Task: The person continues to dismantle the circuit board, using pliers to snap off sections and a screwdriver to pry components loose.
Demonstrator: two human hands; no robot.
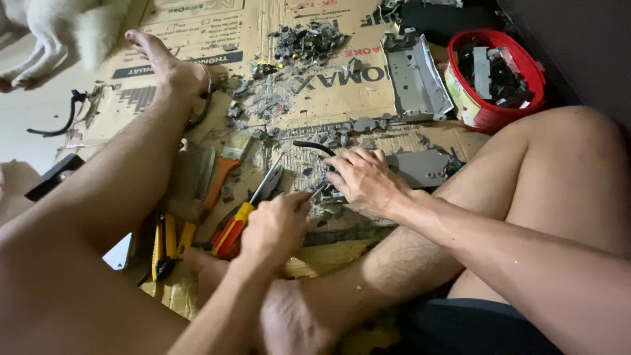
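Two hands meet over one small dark part (328,192) on the cardboard (342,85) covering the floor: the right hand (363,179) lies spread flat on it from the right, fingers apart, pressing rather than clamped. The left hand (276,227), just near and left of it, is closed around a thin tool (315,192) whose long axis points up-right into the part. Far right, a red bucket (490,115) holds dark scrap pieces; grey fragments (309,41) lie farther away.
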